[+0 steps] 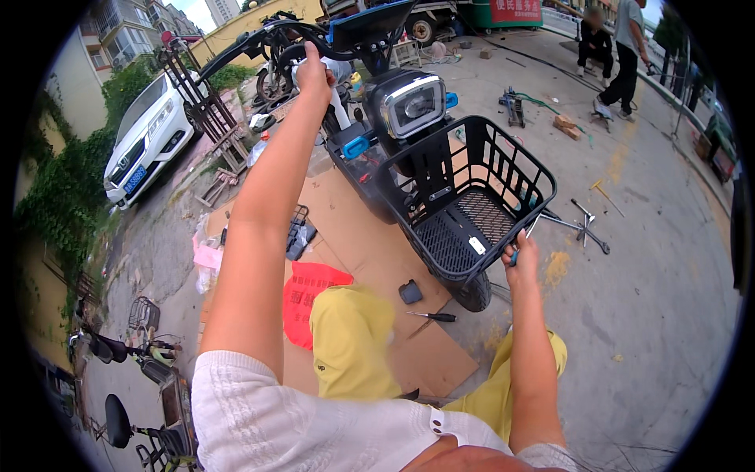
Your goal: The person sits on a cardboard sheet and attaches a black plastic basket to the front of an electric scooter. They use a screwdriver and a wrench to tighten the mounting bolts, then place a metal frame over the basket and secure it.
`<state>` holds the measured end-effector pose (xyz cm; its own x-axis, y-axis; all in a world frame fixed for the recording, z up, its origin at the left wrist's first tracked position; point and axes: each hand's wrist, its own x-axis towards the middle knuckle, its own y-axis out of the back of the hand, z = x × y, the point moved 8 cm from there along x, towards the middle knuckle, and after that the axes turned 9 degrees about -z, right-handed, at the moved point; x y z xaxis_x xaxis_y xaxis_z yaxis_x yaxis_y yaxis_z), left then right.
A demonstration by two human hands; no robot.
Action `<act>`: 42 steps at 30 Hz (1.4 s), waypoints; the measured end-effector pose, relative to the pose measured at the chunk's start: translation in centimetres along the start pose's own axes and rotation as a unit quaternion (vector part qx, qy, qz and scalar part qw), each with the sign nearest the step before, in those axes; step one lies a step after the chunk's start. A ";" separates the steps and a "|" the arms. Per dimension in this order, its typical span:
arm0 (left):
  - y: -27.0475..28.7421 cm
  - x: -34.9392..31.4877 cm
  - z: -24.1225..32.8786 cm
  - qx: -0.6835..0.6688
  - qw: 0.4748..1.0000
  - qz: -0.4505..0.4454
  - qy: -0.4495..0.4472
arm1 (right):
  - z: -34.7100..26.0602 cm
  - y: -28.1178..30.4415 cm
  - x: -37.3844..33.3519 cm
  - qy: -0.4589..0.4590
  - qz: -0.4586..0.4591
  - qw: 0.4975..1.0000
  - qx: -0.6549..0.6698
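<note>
A black electric scooter stands before me, with a square headlight (412,106) and a black plastic front basket (515,161). My left hand (314,77) reaches far forward and is closed on the scooter's black handlebar (271,33); part of its fingers is hidden. Beside the basket's near right corner is my right hand (521,259), closed around a small blue-handled tool (514,257), its kind mostly hidden by the fingers. A white tag (476,245) lies on the basket floor. Under the basket shows the front wheel (470,293).
Cardboard (440,358) covers the ground below, bearing a screwdriver (434,316), a red bag (303,303) and a dark plastic piece (410,292). Metal wrenches (586,224) and a hammer (605,195) lie right. A white car (157,130) stands left; people (625,55) are at far right.
</note>
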<state>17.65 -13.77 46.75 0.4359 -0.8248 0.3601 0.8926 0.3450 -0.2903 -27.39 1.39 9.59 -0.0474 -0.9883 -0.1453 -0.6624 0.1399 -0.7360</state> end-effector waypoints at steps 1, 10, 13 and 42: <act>-0.5 0.4 0.4 0.047 0.999 0.007 -0.014 | -0.3 0.0 0.0 0.004 -0.001 1.000 -0.002; 0.2 8.6 1.3 0.259 0.965 0.003 -0.036 | -0.2 -0.9 -0.7 0.007 0.004 1.000 0.006; 0.0 8.7 1.2 0.272 0.958 -0.032 -0.086 | -0.5 0.3 0.4 0.014 -0.006 1.000 -0.004; 3.2 11.1 2.3 0.398 0.911 -0.017 -0.105 | -1.3 1.2 -0.3 -0.030 0.059 0.997 -0.049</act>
<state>25.59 -20.81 51.91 0.3441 -0.7659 0.5431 0.6709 0.6052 0.4285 -29.14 1.76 9.55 -0.0875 -0.9594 -0.2682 -0.7240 0.2462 -0.6443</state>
